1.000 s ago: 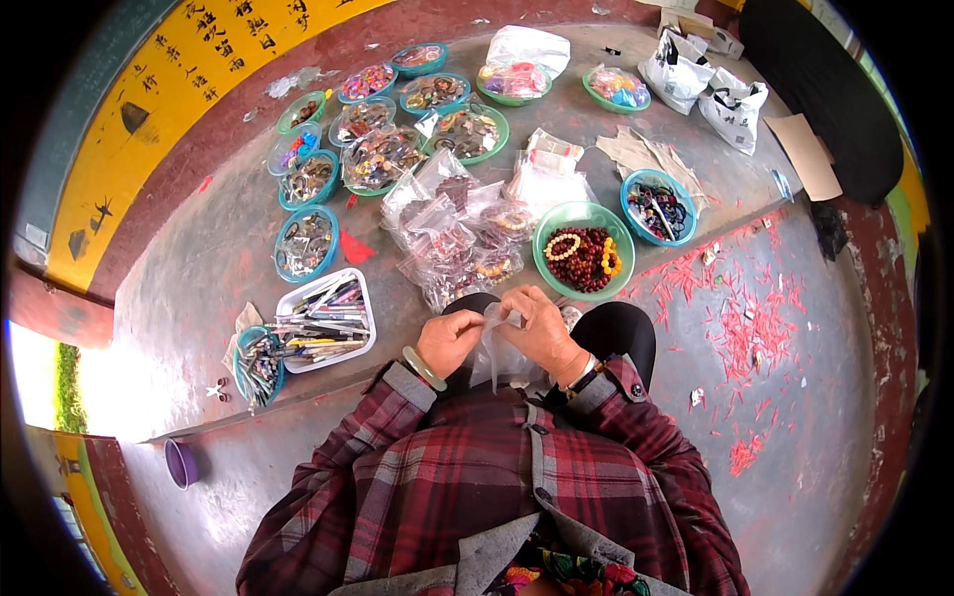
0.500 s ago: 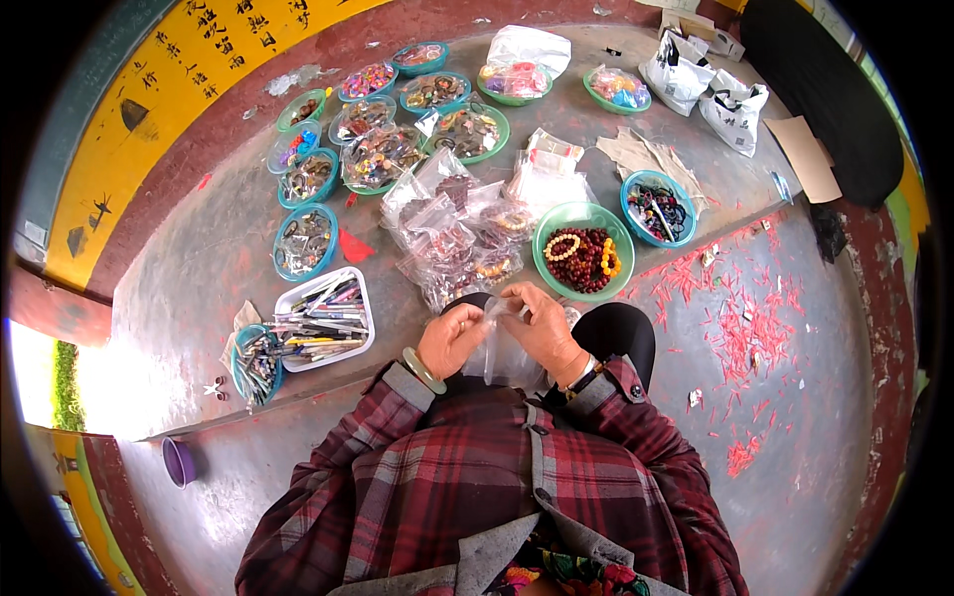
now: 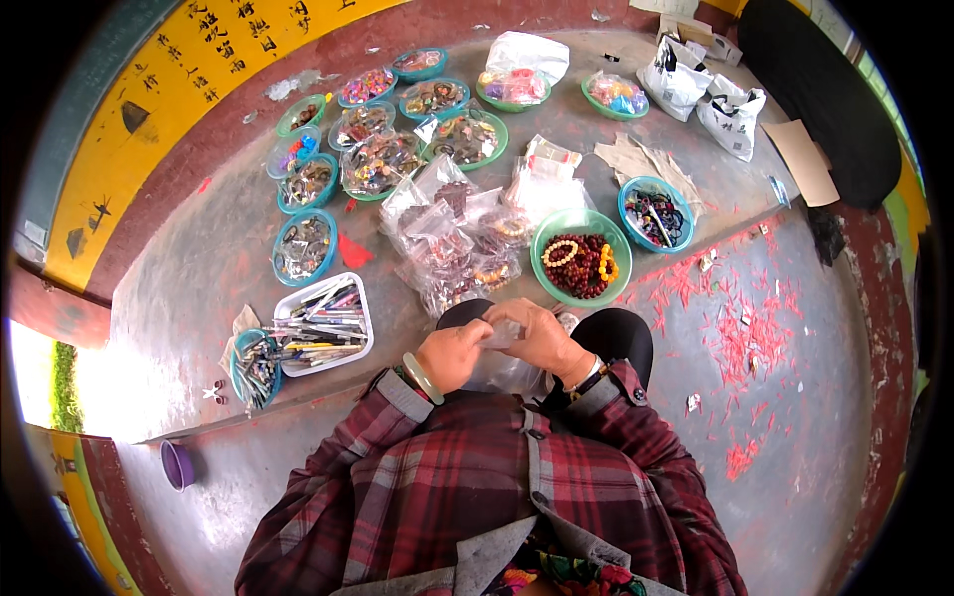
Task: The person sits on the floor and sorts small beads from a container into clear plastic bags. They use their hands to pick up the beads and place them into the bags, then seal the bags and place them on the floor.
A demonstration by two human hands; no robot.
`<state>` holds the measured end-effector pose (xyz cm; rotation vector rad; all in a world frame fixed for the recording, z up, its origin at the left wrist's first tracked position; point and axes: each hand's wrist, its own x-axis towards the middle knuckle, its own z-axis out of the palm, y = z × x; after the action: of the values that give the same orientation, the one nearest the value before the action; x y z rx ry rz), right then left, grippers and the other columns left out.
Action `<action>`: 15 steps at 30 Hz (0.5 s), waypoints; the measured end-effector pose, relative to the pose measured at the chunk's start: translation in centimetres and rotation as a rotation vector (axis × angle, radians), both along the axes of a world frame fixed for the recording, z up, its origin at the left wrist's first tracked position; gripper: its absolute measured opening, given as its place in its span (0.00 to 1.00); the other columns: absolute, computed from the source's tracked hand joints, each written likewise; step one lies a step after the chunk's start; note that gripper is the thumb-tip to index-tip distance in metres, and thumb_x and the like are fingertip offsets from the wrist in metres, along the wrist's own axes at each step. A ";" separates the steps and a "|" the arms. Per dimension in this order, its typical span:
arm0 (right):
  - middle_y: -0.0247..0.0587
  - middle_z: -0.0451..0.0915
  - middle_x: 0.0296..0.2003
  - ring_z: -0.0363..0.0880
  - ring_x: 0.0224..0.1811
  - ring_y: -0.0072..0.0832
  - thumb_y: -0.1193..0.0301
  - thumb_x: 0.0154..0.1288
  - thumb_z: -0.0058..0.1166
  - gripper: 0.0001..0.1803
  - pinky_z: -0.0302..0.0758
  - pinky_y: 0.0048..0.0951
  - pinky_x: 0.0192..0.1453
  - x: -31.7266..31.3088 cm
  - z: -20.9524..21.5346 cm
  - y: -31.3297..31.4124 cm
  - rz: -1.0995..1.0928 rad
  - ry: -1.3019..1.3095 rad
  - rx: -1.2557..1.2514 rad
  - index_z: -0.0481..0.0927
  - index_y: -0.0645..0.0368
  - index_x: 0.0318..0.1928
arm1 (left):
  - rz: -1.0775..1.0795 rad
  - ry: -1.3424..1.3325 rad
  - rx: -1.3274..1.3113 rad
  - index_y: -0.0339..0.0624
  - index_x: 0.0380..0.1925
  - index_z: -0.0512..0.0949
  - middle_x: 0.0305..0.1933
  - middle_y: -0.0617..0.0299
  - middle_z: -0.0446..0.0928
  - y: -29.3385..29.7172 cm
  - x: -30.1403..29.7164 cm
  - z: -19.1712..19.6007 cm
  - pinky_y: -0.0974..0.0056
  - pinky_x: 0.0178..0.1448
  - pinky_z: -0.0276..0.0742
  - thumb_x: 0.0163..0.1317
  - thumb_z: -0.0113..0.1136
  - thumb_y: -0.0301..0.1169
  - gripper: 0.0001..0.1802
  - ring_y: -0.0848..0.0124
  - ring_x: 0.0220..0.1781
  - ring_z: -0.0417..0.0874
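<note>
Above my lap, my left hand and my right hand are close together, both pinching a clear plastic bag. The bag's top is between the fingers and its lower part hangs down between my wrists. I cannot make out anything inside it. Just beyond my right hand stands a green bowl of dark red bead bracelets, with a yellow one and a pale one on top. Past my left hand lies a pile of clear bags with beaded bracelets inside.
To the left are a white basket of pens and a blue bowl of more. Several bowls of packaged trinkets stand farther back. A blue bowl is at right, near red scraps on the floor. Scissors lie far left.
My hands have moved slightly down, and the left fingers have curled in more. The bag's top has bunched lower between the fingers.
</note>
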<state>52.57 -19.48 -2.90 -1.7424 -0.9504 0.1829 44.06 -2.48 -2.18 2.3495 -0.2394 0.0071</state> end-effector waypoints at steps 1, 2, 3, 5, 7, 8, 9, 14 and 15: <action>0.40 0.77 0.34 0.75 0.38 0.33 0.80 0.40 0.60 0.18 0.72 0.30 0.43 0.1 -0.2 -0.2 0.034 -0.063 -0.010 0.75 0.61 0.37 | -0.004 0.015 0.018 0.41 0.39 0.70 0.31 0.53 0.77 -0.1 0.0 0.6 0.61 0.37 0.72 0.54 0.52 0.26 0.11 0.58 0.34 0.79; 0.36 0.77 0.33 0.74 0.35 0.27 0.80 0.43 0.60 0.15 0.70 0.26 0.38 0.0 -0.3 -0.4 0.000 0.025 -0.009 0.76 0.60 0.35 | -0.007 0.030 0.036 0.41 0.39 0.70 0.32 0.53 0.77 -0.1 -0.1 1.0 0.60 0.37 0.72 0.54 0.52 0.27 0.11 0.56 0.35 0.79; 0.32 0.76 0.31 0.72 0.32 0.21 0.79 0.45 0.60 0.12 0.68 0.21 0.33 -0.1 -0.1 -0.6 -0.033 0.112 -0.008 0.76 0.60 0.34 | 0.020 0.025 0.014 0.41 0.40 0.71 0.32 0.53 0.77 -0.1 -0.1 1.3 0.60 0.37 0.72 0.54 0.53 0.27 0.11 0.57 0.35 0.79; 0.28 0.76 0.29 0.70 0.27 0.14 0.79 0.48 0.59 0.08 0.66 0.16 0.28 -0.3 -0.2 -0.7 -0.082 0.270 0.057 0.76 0.60 0.31 | 0.074 0.014 -0.030 0.41 0.40 0.71 0.32 0.53 0.77 0.0 -0.4 1.5 0.61 0.37 0.72 0.54 0.53 0.27 0.12 0.57 0.35 0.79; 0.27 0.75 0.27 0.69 0.24 0.14 0.79 0.48 0.59 0.08 0.66 0.16 0.29 -0.1 -0.7 -0.8 -0.122 0.406 0.181 0.75 0.60 0.30 | 0.078 -0.072 -0.018 0.42 0.40 0.71 0.30 0.51 0.76 0.3 -0.5 1.4 0.57 0.35 0.72 0.56 0.52 0.30 0.11 0.54 0.33 0.78; 0.27 0.74 0.27 0.69 0.24 0.14 0.79 0.49 0.59 0.08 0.66 0.16 0.29 0.0 -0.6 -1.0 -0.143 0.414 0.178 0.75 0.60 0.30 | 0.079 -0.115 -0.012 0.43 0.39 0.70 0.30 0.51 0.76 0.5 -0.6 1.3 0.55 0.34 0.71 0.56 0.51 0.31 0.11 0.52 0.33 0.77; 0.26 0.74 0.26 0.69 0.24 0.14 0.79 0.49 0.59 0.07 0.67 0.15 0.29 0.1 -0.3 -1.1 -0.164 0.424 0.175 0.75 0.60 0.30 | 0.103 -0.141 -0.009 0.42 0.37 0.73 0.29 0.52 0.76 0.8 -0.7 1.2 0.58 0.33 0.71 0.56 0.53 0.30 0.09 0.56 0.31 0.78; 0.28 0.74 0.25 0.72 0.24 0.15 0.80 0.52 0.56 0.06 0.70 0.17 0.30 0.5 -0.6 -1.3 -0.112 0.658 0.326 0.73 0.60 0.31 | 0.336 0.085 -0.535 0.38 0.36 0.75 0.26 0.61 0.75 1.4 -0.9 1.6 0.67 0.33 0.72 0.56 0.55 0.28 0.08 0.72 0.26 0.77; 0.28 0.74 0.25 0.72 0.24 0.15 0.80 0.53 0.56 0.06 0.71 0.18 0.31 0.4 -0.5 -1.3 -0.100 0.687 0.351 0.73 0.60 0.31 | 0.378 0.167 -0.676 0.36 0.35 0.76 0.25 0.64 0.75 1.6 -0.8 1.7 0.70 0.33 0.73 0.57 0.55 0.27 0.08 0.75 0.26 0.76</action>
<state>52.97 -20.76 -3.44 -1.2597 -0.3608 0.4821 43.21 -0.86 -0.46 1.6767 0.2600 0.0649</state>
